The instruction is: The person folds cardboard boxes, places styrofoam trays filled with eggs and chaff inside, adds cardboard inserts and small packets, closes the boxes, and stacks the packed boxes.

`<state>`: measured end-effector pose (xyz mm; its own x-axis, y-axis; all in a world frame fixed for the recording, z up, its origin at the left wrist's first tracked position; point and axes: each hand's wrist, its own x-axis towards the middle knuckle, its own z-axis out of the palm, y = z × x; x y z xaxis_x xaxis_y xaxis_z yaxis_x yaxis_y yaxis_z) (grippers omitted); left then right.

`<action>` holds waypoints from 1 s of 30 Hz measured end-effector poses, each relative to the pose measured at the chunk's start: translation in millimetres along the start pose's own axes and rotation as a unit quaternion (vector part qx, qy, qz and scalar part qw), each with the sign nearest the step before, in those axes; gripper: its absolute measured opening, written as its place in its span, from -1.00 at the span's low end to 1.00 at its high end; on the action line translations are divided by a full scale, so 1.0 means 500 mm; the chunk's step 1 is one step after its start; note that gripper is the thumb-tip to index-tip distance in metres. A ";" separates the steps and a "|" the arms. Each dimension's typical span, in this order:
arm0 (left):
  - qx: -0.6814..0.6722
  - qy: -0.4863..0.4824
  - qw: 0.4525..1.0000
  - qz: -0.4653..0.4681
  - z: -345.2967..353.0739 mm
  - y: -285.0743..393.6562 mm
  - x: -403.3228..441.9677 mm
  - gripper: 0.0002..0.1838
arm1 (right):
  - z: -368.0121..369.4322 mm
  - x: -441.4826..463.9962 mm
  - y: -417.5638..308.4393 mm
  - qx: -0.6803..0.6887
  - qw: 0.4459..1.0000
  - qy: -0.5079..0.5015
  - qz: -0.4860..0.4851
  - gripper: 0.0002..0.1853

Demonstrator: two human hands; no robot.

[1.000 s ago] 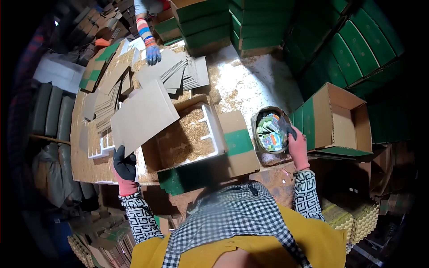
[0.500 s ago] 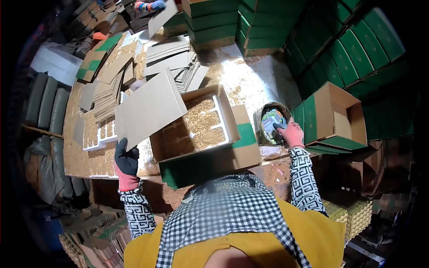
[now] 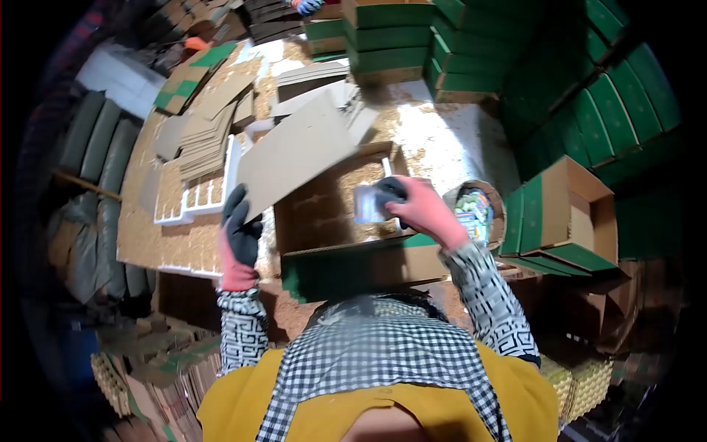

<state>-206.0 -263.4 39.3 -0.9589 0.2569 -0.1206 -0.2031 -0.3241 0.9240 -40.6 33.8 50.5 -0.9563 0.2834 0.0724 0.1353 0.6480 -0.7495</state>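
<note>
My left hand (image 3: 241, 239), in a pink and dark grey glove, grips the near corner of a flat cardboard sheet (image 3: 298, 147). The sheet slants over the left part of an open cardboard box (image 3: 346, 271) with a green band. Inside that box are sawdust-like bedding (image 3: 335, 195) and white foam edges. Over the box's right half, my right hand (image 3: 420, 208), gloved alike, pinches a small pale packet (image 3: 366, 204), blurred by motion. Right of the box stands a round tub (image 3: 499, 214) with colourful printed packets (image 3: 473, 211) in it.
Loose cardboard sheets (image 3: 206, 144) lie on the left of the table, beside a white foam tray (image 3: 173, 219). An open green and brown box (image 3: 563, 214) stands at right. Stacked green boxes (image 3: 390, 37) line the back. Another person's gloved hand (image 3: 305, 6) shows at the top.
My right hand has left the tub and moved left over the box with a packet. My left hand still holds the sheet. The camera view has shifted, and the other person's hand is higher in view.
</note>
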 end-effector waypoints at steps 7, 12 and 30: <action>0.512 -0.133 0.833 0.164 0.028 -0.081 -0.032 -0.56 | -0.066 0.027 -0.062 0.036 0.970 0.230 -0.064 -0.55; 0.761 -0.311 0.566 0.055 0.077 -0.027 -0.017 -0.49 | 0.105 0.049 -0.047 -0.424 0.877 -0.129 -0.185 -0.45; 0.412 -0.404 0.812 -0.087 0.038 -0.035 0.063 -0.70 | 0.154 0.126 0.054 -0.230 0.931 -0.282 0.007 -0.36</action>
<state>-228.7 -232.4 26.4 -0.4203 0.8546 -0.3050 0.2000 0.4152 0.8875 -117.1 14.5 -15.7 -0.9203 -0.0386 -0.3893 0.1207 0.9186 -0.3764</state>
